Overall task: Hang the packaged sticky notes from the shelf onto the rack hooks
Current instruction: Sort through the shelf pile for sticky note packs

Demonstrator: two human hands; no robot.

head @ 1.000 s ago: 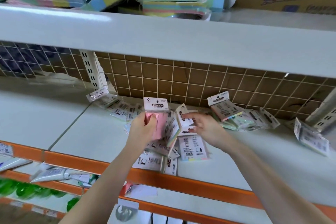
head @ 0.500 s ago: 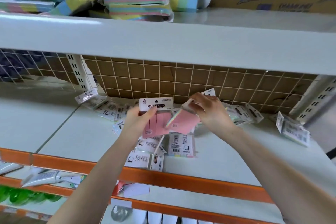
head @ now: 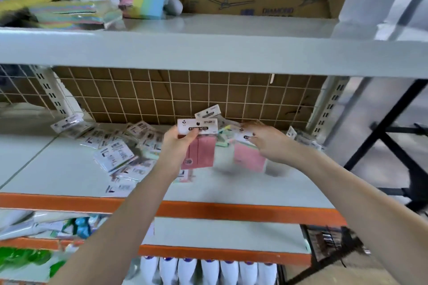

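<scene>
Sticky notes in both hands

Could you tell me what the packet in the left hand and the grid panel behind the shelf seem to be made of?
Packet: seemingly clear glossy plastic film over pink paper, with a white printed card header. Grid panel: likely thin white-coated metal wire; brown cardboard shows through its squares.

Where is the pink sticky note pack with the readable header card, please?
Centre of the head view: the left hand holds the pink pack upright above the grey shelf.
</scene>
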